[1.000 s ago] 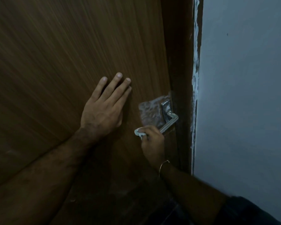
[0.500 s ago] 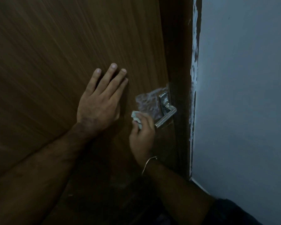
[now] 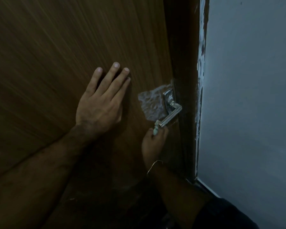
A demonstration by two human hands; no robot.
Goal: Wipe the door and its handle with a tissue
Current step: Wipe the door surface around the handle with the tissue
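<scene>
A brown wood-grain door (image 3: 59, 52) fills the left of the view. Its silver lever handle (image 3: 171, 115) sits near the right edge, with crinkled clear plastic (image 3: 151, 105) stuck to the door beside it. My left hand (image 3: 101, 103) lies flat on the door, fingers spread, left of the handle. My right hand (image 3: 153, 142) is just below the free end of the lever, fingers closed on a small white tissue (image 3: 156, 128) that touches the lever's tip. A thin bangle circles that wrist.
A dark door frame (image 3: 186, 80) runs down beside the handle, with a rough white paint edge. A pale grey wall (image 3: 251, 96) fills the right side. The scene is dim.
My right hand with the tissue has slid down along the lever from its middle to its free end. My left hand stays flat on the door.
</scene>
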